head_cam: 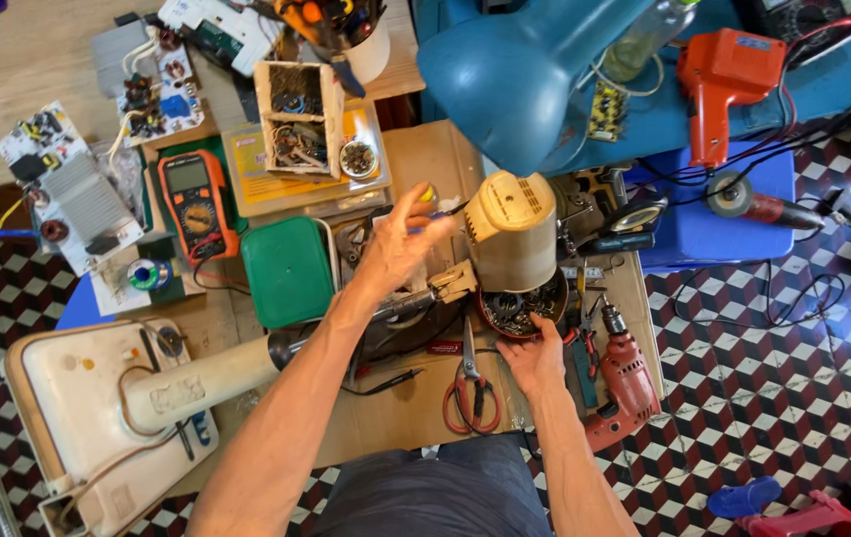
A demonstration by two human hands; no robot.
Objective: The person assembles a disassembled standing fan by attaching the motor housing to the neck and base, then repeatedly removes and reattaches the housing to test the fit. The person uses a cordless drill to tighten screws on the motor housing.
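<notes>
Left hand [398, 249]: raised over the counter [406, 418], fingers pinching a small yellow-tipped tool [428, 195].
Right hand [535, 360]: fingers spread, pressed against the dark round base [520, 308].
Motor housing [511, 231]: beige, upright on that base, mid-counter.
Nearby: red-handled scissors [470, 393], red drill [624, 383].

- Motor housing [511, 231]: cream plastic, matt, ribbed.
- Scissors [471, 386]: bare metal blades, red plastic handles.
- Drill [626, 383]: glossy red plastic.
- Table [416, 159]: brown cardboard, dull.
</notes>
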